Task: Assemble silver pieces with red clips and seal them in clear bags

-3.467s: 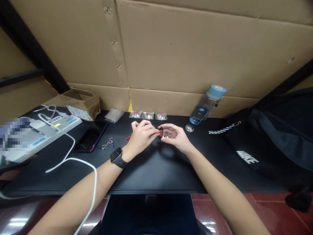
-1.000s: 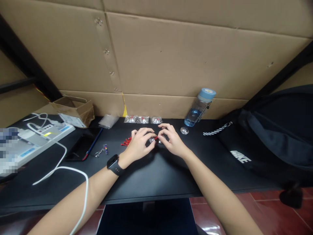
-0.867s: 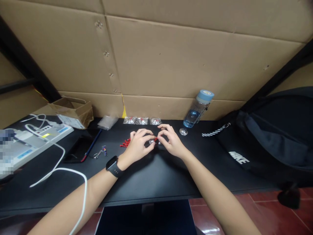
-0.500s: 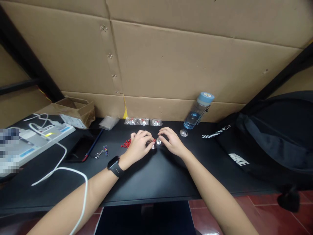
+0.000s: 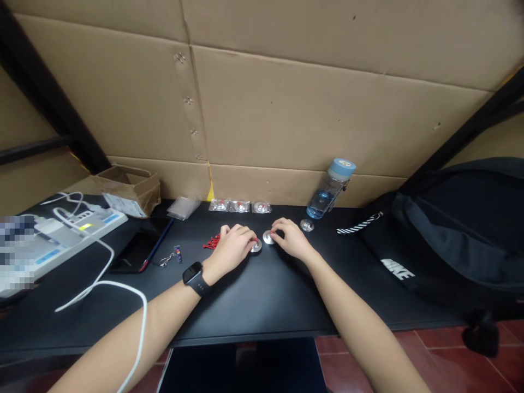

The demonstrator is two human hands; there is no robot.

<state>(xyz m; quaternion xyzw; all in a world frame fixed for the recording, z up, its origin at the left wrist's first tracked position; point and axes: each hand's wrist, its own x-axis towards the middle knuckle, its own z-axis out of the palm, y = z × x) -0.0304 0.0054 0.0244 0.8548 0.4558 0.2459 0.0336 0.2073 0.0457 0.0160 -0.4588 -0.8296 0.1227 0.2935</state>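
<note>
At the middle of the black table, my left hand [image 5: 234,245] pinches the small red part on top of a silver disc [image 5: 256,247]. My right hand [image 5: 290,238] pinches the red part of another silver disc [image 5: 268,238], just to the right of the first. The two discs lie apart. Red cords [image 5: 212,242] lie beside my left hand, partly hidden by it. Behind, by the cardboard wall, are discs in clear wrappers [image 5: 240,206]. One more disc [image 5: 307,225] sits right of my right hand.
A water bottle [image 5: 331,188] leans at the back right, near a black bag [image 5: 450,234] and striped strap [image 5: 360,224]. To the left are a cardboard box [image 5: 133,188], clear bags [image 5: 184,208], a phone [image 5: 141,245], a keychain [image 5: 177,254], a power strip [image 5: 53,254] and white cable [image 5: 141,327].
My hands have drawn slightly apart, the right one closing on the red part of its disc. Both discs show more fully. The view has shifted slightly.
</note>
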